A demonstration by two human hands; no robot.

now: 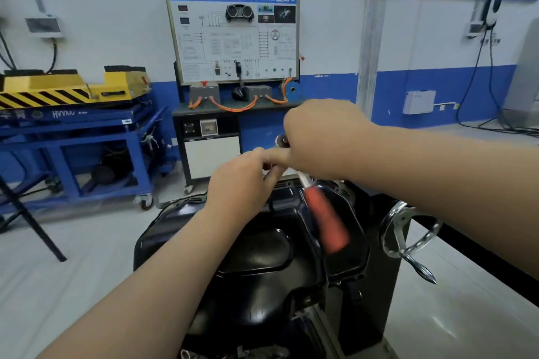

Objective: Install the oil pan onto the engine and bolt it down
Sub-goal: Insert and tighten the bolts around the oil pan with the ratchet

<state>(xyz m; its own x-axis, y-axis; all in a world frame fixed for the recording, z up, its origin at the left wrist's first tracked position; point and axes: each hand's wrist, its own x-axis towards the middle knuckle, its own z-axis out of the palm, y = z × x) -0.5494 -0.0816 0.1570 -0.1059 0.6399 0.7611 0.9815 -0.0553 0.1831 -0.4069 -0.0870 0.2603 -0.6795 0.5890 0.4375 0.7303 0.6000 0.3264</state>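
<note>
The black oil pan (256, 253) sits bottom-up on the engine, directly below both hands, with its flange running along the far edge where the work is going on. No bolt heads can be made out along that flange, so how many are in cannot be told.

Above the far rim, the right hand (323, 137) is curled around the head end of a ratchet (326, 221), whose orange handle hangs down, blurred, over the pan. The left hand (242, 181) has its fingertips pinched together at the tool's metal neck; whatever small piece lies between them is hidden.

The main risk seems to be a drop: a bolt or socket slipping from that pinch would likely roll off the curved pan onto the floor. The loose handle could also swing and knock the pan's painted surface. If a bolt is started at an angle, it could cross-thread, and tightening one corner fully first may seat the pan unevenly.

The chrome handwheel (408, 230) of the stand lies just right of the pan, close to the right forearm.
</note>
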